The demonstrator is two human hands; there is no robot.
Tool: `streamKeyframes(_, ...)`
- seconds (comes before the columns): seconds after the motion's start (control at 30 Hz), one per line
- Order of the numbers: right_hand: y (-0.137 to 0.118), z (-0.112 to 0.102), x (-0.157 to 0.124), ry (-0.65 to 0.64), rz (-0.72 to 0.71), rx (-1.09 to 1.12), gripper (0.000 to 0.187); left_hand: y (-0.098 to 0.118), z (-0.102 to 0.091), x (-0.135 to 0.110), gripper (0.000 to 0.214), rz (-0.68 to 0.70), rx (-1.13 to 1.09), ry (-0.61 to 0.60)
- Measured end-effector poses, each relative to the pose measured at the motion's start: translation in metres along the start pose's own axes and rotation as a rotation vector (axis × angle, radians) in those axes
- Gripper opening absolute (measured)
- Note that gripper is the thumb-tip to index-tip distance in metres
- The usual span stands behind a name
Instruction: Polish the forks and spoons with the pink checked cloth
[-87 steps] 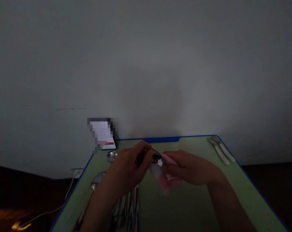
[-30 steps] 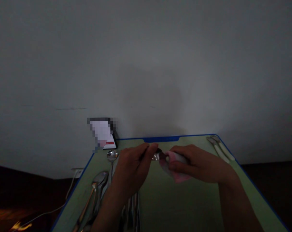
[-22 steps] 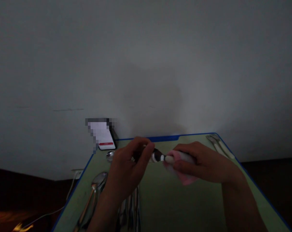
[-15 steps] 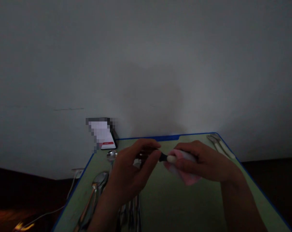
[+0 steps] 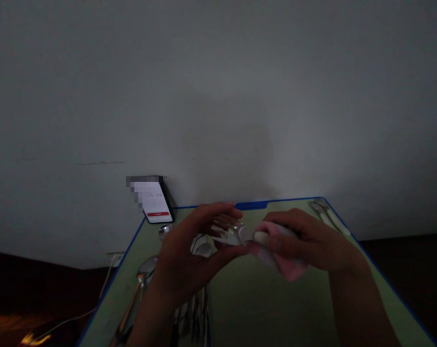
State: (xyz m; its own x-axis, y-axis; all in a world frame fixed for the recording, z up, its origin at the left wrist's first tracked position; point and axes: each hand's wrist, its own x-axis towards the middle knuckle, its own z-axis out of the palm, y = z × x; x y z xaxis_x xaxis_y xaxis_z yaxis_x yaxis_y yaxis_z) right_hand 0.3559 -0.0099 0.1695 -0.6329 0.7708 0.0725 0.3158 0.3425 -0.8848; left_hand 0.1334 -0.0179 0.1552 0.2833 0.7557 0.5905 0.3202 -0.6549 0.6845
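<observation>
My right hand is closed around a pink and white cloth and the pale handle of a fork. The fork's metal head points left, out of the cloth. My left hand curves around the tines with fingers and thumb apart; its thumb lies just under the fork's neck, and whether it touches is unclear. Behind and below the left hand, a spoon shows between thumb and fingers. Part of the fork's handle is hidden by the cloth and right fingers.
Several spoons and other cutlery lie at the left of the green table, including a large spoon. Two pale-handled utensils rest at the far right corner. A phone leans against the wall at the back left.
My left hand has opened away from the fork's head, so the tines now show. The right hand still grips the cloth and handle, which have turned slightly.
</observation>
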Motion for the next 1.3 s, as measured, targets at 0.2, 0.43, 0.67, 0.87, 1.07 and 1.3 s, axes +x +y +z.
streamKeyframes(0.2,0.001,0.000,-0.001,-0.066,-0.008,-0.024,0.032,0.003,0.001,0.004,0.047,-0.033,0.110,-0.086)
streamKeyframes(0.43,0.000,0.004,0.003,-0.097,-0.060,-0.080,0.031,0.005,0.005,0.005,0.041,-0.041,0.123,-0.111)
streamKeyframes(0.67,-0.001,0.002,0.003,-0.048,-0.023,-0.113,0.033,-0.001,-0.004,0.003,0.047,-0.133,0.086,0.012)
streamKeyframes(0.87,-0.001,-0.006,-0.004,-0.014,0.043,-0.159,0.034,-0.006,-0.005,0.001,0.045,-0.132,0.016,0.151)
streamKeyframes(1.07,0.001,-0.006,-0.002,-0.077,0.073,-0.177,0.034,-0.006,-0.009,0.005,0.023,-0.181,0.071,-0.034)
streamKeyframes(1.3,0.003,-0.005,-0.001,-0.131,0.151,-0.215,0.037,0.000,0.004,0.008,0.014,-0.183,0.095,-0.222)
